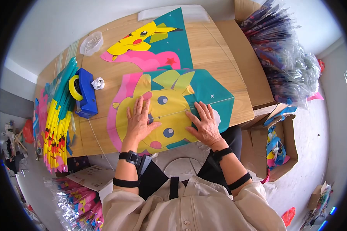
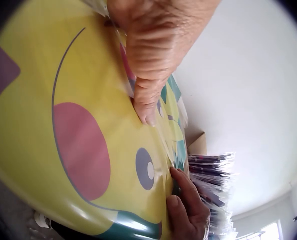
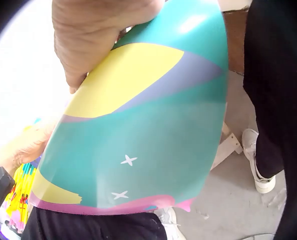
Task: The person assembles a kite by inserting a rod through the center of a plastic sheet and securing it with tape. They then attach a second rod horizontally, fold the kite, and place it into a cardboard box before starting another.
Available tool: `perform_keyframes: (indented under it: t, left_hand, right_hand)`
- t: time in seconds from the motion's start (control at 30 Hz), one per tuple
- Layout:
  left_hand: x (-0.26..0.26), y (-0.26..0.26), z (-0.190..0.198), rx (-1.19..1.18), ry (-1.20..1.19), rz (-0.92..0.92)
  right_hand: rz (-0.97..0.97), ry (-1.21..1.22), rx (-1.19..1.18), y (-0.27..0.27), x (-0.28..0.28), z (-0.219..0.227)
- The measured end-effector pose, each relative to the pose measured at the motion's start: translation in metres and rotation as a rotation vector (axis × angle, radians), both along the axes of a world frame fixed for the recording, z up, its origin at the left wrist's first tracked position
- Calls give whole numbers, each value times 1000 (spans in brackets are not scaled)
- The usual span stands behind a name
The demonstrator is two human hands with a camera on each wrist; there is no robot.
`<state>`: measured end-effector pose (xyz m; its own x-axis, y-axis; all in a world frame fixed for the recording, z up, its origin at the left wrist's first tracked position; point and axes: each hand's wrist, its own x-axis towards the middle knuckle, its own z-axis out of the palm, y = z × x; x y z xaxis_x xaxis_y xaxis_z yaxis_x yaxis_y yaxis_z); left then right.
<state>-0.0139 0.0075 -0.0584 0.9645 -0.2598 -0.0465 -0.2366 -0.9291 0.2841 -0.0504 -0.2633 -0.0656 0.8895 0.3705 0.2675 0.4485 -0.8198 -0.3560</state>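
A teal, pink and yellow printed sheet [image 1: 167, 106] with a cartoon face lies across the near side of the table, its front part overhanging the edge. My left hand [image 1: 139, 120] rests on the face with fingers spread and the thumb pointing right. On the sheet's right part lies my right hand [image 1: 205, 125], fingers extended forward and thumb toward the middle. Between the hands, a thin pale straight line [image 1: 181, 111] runs across the sheet. The right wrist view shows the sheet's hanging part [image 3: 153, 135] below the right hand [image 3: 96, 35].
Beyond it lies a second printed piece [image 1: 169, 44]. At the left are a blue tape dispenser [image 1: 88, 94], a crumpled white wad [image 1: 98, 83], a small tub [image 1: 91, 43] and a bundle of folded prints [image 1: 57, 127]. Bagged packs [image 1: 277, 57] and an open carton [image 1: 283, 148] stand right.
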Motion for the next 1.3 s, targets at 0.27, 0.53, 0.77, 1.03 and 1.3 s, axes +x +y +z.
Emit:
perform_keyframes:
  t: [0.27,0.53,0.77,1.03,1.3]
  left_hand:
    - [-3,2,6,-131,-140,-5]
    - [4,124,29,-488,-683,583]
    - [28,226,53,-856,-177,1140]
    - [40,224,74,-1175,45,1164]
    - [24,235,55,-1518,-23,904]
  right_hand:
    - [2,-19,65,3,0,3]
    - [-1,-19,56,4,0,1]
    - [-24,-5,49,7,-1,3]
    - [-31,-1,55,8,-1,3]
    - [-35,2,72,8,0,3]
